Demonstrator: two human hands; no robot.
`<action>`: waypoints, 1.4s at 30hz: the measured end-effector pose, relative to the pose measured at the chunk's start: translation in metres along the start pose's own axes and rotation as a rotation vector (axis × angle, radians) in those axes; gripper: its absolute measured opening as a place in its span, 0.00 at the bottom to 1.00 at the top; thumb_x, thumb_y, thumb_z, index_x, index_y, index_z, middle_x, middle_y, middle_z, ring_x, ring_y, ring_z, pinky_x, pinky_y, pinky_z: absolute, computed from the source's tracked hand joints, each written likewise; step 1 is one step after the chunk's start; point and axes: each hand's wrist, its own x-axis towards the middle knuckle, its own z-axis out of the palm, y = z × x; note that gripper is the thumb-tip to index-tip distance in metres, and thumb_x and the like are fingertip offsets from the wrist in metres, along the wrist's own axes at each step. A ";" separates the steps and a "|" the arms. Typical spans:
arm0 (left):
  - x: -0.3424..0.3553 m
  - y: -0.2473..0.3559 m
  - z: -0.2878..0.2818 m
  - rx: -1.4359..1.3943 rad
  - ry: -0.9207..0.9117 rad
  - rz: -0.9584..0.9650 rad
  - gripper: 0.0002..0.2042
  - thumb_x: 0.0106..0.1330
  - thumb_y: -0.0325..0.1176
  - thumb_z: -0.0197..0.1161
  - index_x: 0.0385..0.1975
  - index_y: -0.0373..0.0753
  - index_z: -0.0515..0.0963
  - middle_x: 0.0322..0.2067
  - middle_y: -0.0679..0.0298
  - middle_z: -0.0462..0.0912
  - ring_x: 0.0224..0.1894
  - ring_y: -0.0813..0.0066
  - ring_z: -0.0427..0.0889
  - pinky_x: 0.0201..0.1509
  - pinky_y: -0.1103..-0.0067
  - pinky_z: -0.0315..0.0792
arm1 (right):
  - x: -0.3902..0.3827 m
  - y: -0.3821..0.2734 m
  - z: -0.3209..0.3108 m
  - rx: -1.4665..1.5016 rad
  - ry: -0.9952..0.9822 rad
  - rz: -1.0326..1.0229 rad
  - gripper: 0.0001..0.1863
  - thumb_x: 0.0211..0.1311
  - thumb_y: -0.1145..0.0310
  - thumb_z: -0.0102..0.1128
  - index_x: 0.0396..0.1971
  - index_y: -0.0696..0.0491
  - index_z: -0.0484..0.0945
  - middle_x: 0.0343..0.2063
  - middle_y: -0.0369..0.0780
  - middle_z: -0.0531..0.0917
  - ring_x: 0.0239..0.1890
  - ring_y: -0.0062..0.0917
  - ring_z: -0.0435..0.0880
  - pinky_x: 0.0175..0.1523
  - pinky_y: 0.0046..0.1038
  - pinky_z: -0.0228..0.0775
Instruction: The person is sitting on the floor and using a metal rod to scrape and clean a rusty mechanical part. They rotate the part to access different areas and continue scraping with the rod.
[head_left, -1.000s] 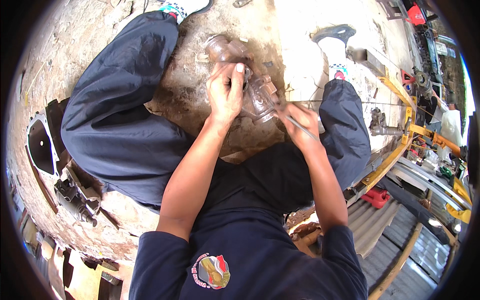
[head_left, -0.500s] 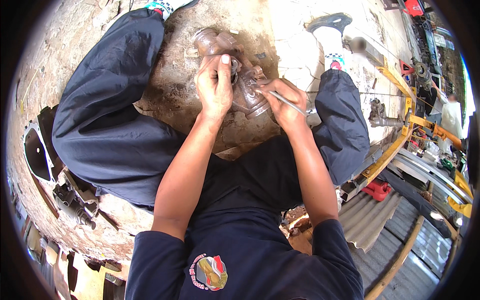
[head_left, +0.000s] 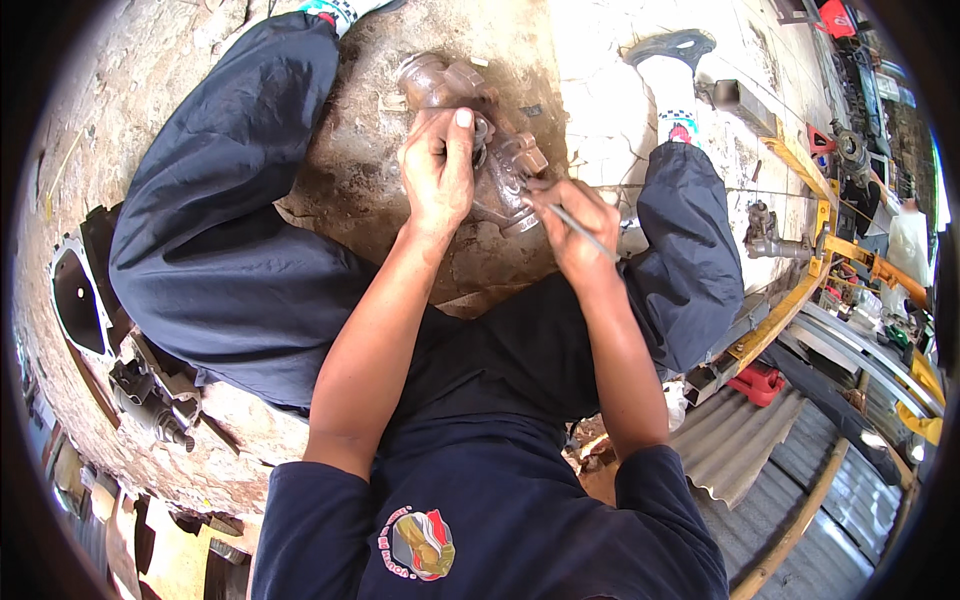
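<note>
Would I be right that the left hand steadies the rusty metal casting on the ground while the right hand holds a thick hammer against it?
Not quite: the head view shows the right hand holding a thin metal rod, not a hammer. The left hand does steady the rusty metal casting on the ground.

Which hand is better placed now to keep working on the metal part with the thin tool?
Probably the right hand: it already holds the thin metal rod, with its tip at the greasy metal part. The left hand lies on top of the part, steadying it.
</note>
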 end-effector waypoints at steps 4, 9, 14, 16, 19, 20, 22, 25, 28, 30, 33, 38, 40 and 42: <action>0.001 -0.004 0.000 0.027 0.021 0.047 0.21 0.81 0.40 0.52 0.31 0.30 0.83 0.30 0.61 0.82 0.32 0.76 0.77 0.39 0.77 0.71 | -0.032 -0.016 -0.005 -0.002 0.041 0.104 0.09 0.57 0.80 0.74 0.26 0.59 0.79 0.30 0.47 0.89 0.34 0.34 0.91 0.37 0.31 0.82; 0.000 0.002 0.001 -0.027 0.015 -0.045 0.21 0.82 0.41 0.53 0.31 0.31 0.84 0.31 0.62 0.82 0.31 0.77 0.78 0.38 0.77 0.71 | -0.011 -0.023 -0.007 -0.090 0.092 0.186 0.09 0.58 0.78 0.74 0.26 0.59 0.79 0.27 0.48 0.87 0.28 0.33 0.88 0.34 0.30 0.79; -0.001 -0.005 -0.001 0.004 0.008 -0.012 0.21 0.81 0.42 0.53 0.32 0.31 0.84 0.31 0.62 0.83 0.33 0.76 0.79 0.40 0.77 0.72 | -0.047 -0.030 0.017 -0.120 0.170 0.160 0.09 0.56 0.77 0.76 0.27 0.59 0.80 0.28 0.47 0.87 0.29 0.37 0.89 0.34 0.33 0.80; -0.004 -0.004 0.002 -0.003 0.004 -0.030 0.21 0.81 0.42 0.53 0.32 0.31 0.84 0.32 0.61 0.83 0.33 0.76 0.79 0.41 0.76 0.73 | -0.056 -0.035 0.030 -0.027 0.153 0.070 0.09 0.54 0.79 0.76 0.28 0.58 0.81 0.29 0.46 0.87 0.31 0.37 0.89 0.35 0.32 0.80; -0.001 -0.003 0.002 -0.010 0.006 0.002 0.22 0.81 0.42 0.53 0.32 0.31 0.84 0.32 0.61 0.83 0.33 0.75 0.79 0.41 0.75 0.73 | -0.064 -0.036 0.037 -0.001 0.089 0.142 0.09 0.54 0.80 0.76 0.27 0.58 0.82 0.27 0.45 0.86 0.30 0.35 0.89 0.35 0.32 0.80; 0.000 -0.004 0.003 -0.004 0.013 0.024 0.22 0.81 0.42 0.53 0.32 0.31 0.84 0.31 0.61 0.83 0.33 0.75 0.79 0.40 0.75 0.73 | -0.063 -0.035 0.039 0.013 0.119 0.131 0.09 0.54 0.80 0.76 0.27 0.58 0.81 0.26 0.45 0.85 0.29 0.34 0.88 0.34 0.32 0.80; -0.004 -0.007 -0.001 0.004 0.022 0.009 0.22 0.81 0.42 0.53 0.32 0.31 0.84 0.31 0.61 0.83 0.33 0.75 0.79 0.40 0.75 0.73 | -0.045 -0.048 0.024 0.020 0.235 0.117 0.10 0.54 0.81 0.76 0.26 0.59 0.79 0.25 0.45 0.84 0.27 0.34 0.86 0.34 0.31 0.78; -0.002 -0.005 -0.002 0.006 0.013 -0.023 0.21 0.81 0.41 0.53 0.32 0.31 0.85 0.31 0.60 0.83 0.33 0.75 0.79 0.40 0.75 0.73 | -0.029 -0.037 0.015 -0.119 0.259 0.165 0.10 0.55 0.81 0.75 0.27 0.59 0.78 0.26 0.46 0.84 0.27 0.38 0.86 0.33 0.32 0.78; -0.002 -0.004 -0.001 0.008 0.017 -0.025 0.21 0.81 0.41 0.53 0.32 0.31 0.85 0.31 0.60 0.83 0.33 0.75 0.79 0.40 0.75 0.73 | -0.038 -0.036 0.023 -0.114 0.169 0.090 0.10 0.55 0.81 0.75 0.27 0.59 0.78 0.27 0.47 0.85 0.28 0.39 0.87 0.33 0.32 0.78; -0.001 -0.005 0.001 0.020 0.019 0.015 0.21 0.81 0.41 0.53 0.32 0.31 0.85 0.31 0.60 0.83 0.33 0.75 0.79 0.40 0.75 0.73 | -0.044 -0.037 0.025 -0.013 0.136 0.050 0.09 0.56 0.80 0.75 0.27 0.59 0.79 0.28 0.47 0.85 0.28 0.39 0.87 0.33 0.34 0.79; -0.001 -0.001 0.001 0.028 0.008 0.009 0.20 0.81 0.41 0.54 0.33 0.31 0.85 0.31 0.61 0.83 0.33 0.75 0.79 0.39 0.76 0.73 | -0.042 -0.031 0.019 -0.072 0.203 0.057 0.07 0.56 0.80 0.73 0.28 0.59 0.80 0.27 0.47 0.84 0.27 0.41 0.86 0.31 0.37 0.77; -0.001 -0.008 -0.002 -0.071 -0.006 -0.047 0.20 0.81 0.39 0.54 0.33 0.30 0.84 0.30 0.62 0.83 0.31 0.77 0.78 0.39 0.78 0.72 | -0.036 -0.016 0.016 -0.109 0.027 -0.088 0.06 0.56 0.79 0.73 0.32 0.57 0.83 0.25 0.48 0.80 0.26 0.42 0.83 0.33 0.38 0.76; 0.002 -0.002 0.002 -0.050 0.013 0.023 0.20 0.81 0.40 0.54 0.32 0.30 0.83 0.30 0.62 0.83 0.31 0.78 0.77 0.38 0.78 0.71 | -0.041 -0.020 0.016 -0.071 0.051 -0.011 0.07 0.56 0.78 0.74 0.33 0.57 0.84 0.26 0.46 0.82 0.27 0.41 0.84 0.33 0.37 0.77; -0.006 -0.001 0.001 -0.029 0.033 0.025 0.20 0.81 0.40 0.54 0.32 0.30 0.83 0.30 0.62 0.83 0.31 0.78 0.77 0.37 0.79 0.71 | -0.048 -0.022 0.012 0.009 0.075 0.048 0.06 0.56 0.78 0.74 0.33 0.57 0.84 0.27 0.46 0.83 0.28 0.41 0.85 0.33 0.37 0.78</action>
